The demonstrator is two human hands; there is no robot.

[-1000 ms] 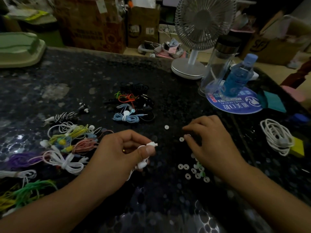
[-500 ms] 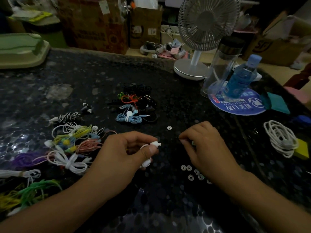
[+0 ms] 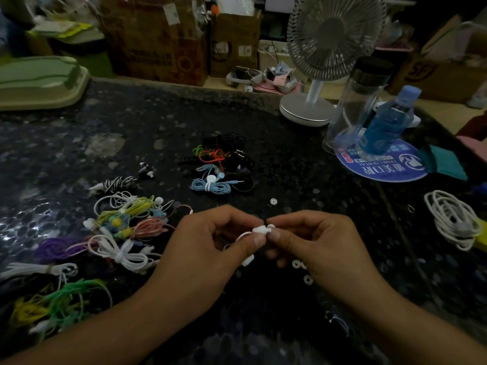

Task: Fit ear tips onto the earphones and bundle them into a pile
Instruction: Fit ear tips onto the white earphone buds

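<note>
Above the table (image 3: 237, 325), right hand (image 3: 316, 248) (off the loose tips) now pinches an ear tip (image 3: 271, 226) against the left hand's (image 3: 208, 248) pinched earbud (image 3: 259, 229).

Cluttered storeroom: stacked cardboard boxes (image 3: 158, 40), desk fan (image 3: 326, 48).

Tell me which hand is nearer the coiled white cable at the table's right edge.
Right. The right hand sits just left of the white cable, with bare table between them; the left hand is further left, beyond the right hand.
</note>
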